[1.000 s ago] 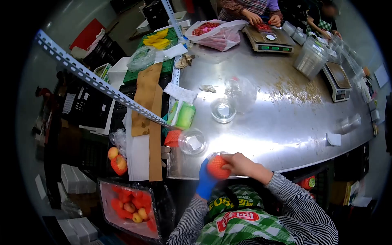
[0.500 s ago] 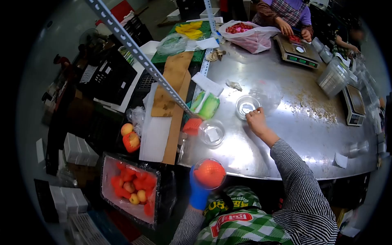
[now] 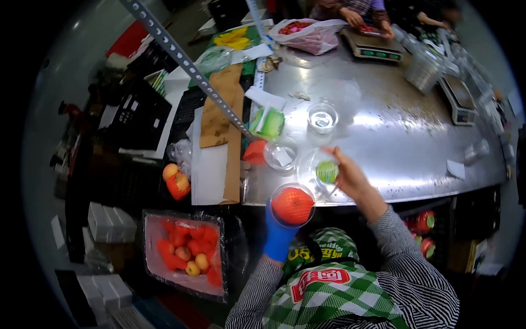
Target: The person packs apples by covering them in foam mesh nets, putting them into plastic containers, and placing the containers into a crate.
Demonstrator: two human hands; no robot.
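**Cup in your left hand, lid in your right**

Your blue-gloved left hand [image 3: 278,238] grasps a clear cup [image 3: 312,194], and the net-wrapped fruit [image 3: 293,206] sits inside it, near the desk [image 3: 383,164] edge. Your bare right hand [image 3: 350,178] seems to pinch a clear lid [image 3: 327,171] with green label, apart from the cup. I judge the step as bringing lid to cup; the next move calls for a level lid, centred over the rim.

Beyond, two open cups, a nearer one [image 3: 274,145] and a farther one [image 3: 312,114], stand on the desk.

Your left fingers are mostly hidden beneath the cup; your right fingertips are blurred, and the label cannot be read.
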